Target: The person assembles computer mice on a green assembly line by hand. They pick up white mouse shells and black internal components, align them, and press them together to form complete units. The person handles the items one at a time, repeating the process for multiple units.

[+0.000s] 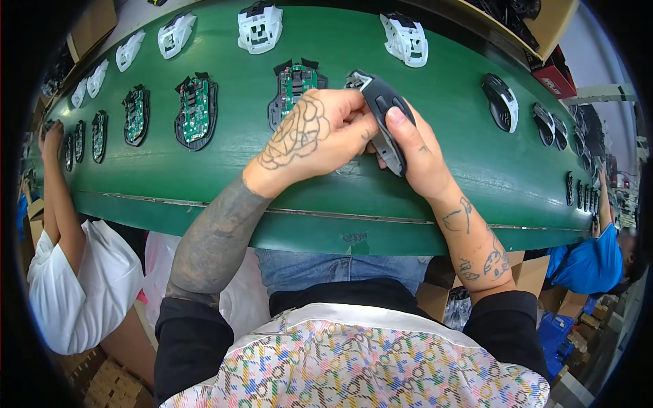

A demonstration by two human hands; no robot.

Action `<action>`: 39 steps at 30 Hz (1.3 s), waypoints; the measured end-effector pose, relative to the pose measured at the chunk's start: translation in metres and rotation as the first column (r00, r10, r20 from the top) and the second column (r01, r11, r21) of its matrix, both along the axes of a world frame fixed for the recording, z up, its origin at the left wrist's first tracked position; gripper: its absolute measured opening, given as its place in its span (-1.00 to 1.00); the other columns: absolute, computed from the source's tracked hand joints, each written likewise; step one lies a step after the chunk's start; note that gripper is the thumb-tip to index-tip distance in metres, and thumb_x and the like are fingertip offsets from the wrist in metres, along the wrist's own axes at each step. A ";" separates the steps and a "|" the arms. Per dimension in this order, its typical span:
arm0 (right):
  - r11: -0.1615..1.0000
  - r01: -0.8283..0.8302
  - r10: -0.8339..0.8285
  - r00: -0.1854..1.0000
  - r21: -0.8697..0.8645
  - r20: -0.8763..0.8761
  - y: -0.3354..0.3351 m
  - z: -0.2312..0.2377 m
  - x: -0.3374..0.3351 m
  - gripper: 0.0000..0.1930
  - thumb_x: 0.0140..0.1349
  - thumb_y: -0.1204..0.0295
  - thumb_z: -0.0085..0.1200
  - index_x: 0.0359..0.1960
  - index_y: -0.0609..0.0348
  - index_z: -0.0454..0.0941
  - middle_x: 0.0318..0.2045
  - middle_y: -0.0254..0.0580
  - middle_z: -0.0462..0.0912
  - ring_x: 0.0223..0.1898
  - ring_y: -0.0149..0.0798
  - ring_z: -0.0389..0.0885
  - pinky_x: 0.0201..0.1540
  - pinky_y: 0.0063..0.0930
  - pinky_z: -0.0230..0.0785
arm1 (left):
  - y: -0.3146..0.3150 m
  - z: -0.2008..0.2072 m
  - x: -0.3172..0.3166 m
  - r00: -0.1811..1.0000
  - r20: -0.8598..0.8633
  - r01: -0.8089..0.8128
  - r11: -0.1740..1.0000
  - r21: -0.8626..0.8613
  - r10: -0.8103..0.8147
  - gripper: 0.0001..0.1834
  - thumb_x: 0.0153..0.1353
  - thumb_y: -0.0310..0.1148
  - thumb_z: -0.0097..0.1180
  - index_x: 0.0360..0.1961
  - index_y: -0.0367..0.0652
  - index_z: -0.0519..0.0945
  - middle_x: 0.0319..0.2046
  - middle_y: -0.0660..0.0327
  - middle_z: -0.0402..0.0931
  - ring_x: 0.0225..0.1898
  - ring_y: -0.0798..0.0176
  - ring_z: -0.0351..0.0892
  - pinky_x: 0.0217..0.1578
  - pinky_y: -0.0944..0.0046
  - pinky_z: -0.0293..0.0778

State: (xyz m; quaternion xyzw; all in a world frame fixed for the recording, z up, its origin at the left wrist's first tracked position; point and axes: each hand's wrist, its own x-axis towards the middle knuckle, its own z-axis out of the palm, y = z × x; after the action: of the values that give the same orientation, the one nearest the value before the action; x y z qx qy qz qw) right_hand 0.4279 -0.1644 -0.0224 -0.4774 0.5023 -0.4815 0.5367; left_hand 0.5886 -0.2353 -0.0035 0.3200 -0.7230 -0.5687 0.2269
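Note:
Over the green belt, both my hands hold a computer mouse [388,102] with a dark shell and a pale edge, tilted on its side. My right hand [418,139] wraps it from the right, thumb pressed on its side. My left hand [316,132] grips it from the left with curled fingers, partly hidden behind the mouse. Just beyond my left hand lies a mouse base with a green circuit board [297,80], partly covered by that hand. A white mouse shell [406,42] lies farther back, to the right of the held mouse.
The green belt [462,173] carries more circuit-board bases [196,112] and white shells [260,28] leftward, and black-and-white mice [500,102] rightward. A person in white [88,279] works at the left, another in blue [590,257] at the right. Cardboard boxes [534,275] stand below the belt.

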 end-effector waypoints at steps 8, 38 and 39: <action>0.996 -0.029 0.020 0.994 0.089 0.105 -0.007 0.001 -0.004 -0.55 0.36 0.03 -0.16 -0.20 0.26 0.44 -0.49 -0.26 0.48 -0.57 -0.47 0.41 -0.53 -0.62 0.30 | -0.002 -0.002 -0.002 0.996 -0.091 0.005 0.975 0.222 0.016 -0.77 0.28 -0.31 0.08 -0.33 -0.29 0.62 -0.60 0.39 0.47 -0.60 0.56 0.27 -0.54 0.49 0.23; 0.992 -0.126 0.061 0.638 0.025 0.768 -0.019 0.015 -0.034 -0.25 0.34 -0.17 -0.51 0.13 0.30 0.35 -0.25 0.10 0.61 -0.43 -0.17 0.61 -0.57 -0.46 0.40 | -0.008 -0.017 0.009 0.890 -0.449 0.078 0.997 -0.020 -0.078 -0.83 0.28 -0.36 0.10 -0.17 -0.16 0.62 0.17 0.06 0.26 0.14 0.20 0.28 0.17 0.16 0.21; 0.991 -0.127 0.055 0.643 0.036 0.764 -0.019 0.015 -0.033 -0.25 0.34 -0.17 -0.50 0.13 0.30 0.35 -0.25 0.09 0.61 -0.43 -0.17 0.61 -0.57 -0.46 0.40 | -0.008 -0.017 0.009 0.887 -0.454 0.076 0.997 -0.031 -0.081 -0.83 0.28 -0.36 0.10 -0.17 -0.15 0.63 0.17 0.05 0.26 0.15 0.19 0.27 0.17 0.15 0.20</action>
State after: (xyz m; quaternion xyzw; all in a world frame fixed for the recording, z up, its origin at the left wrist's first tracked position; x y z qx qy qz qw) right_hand 0.3947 -0.1835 -0.0074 -0.2324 0.2263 -0.5877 0.7412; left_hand 0.5981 -0.2433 -0.0201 0.1474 -0.6656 -0.6321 0.3684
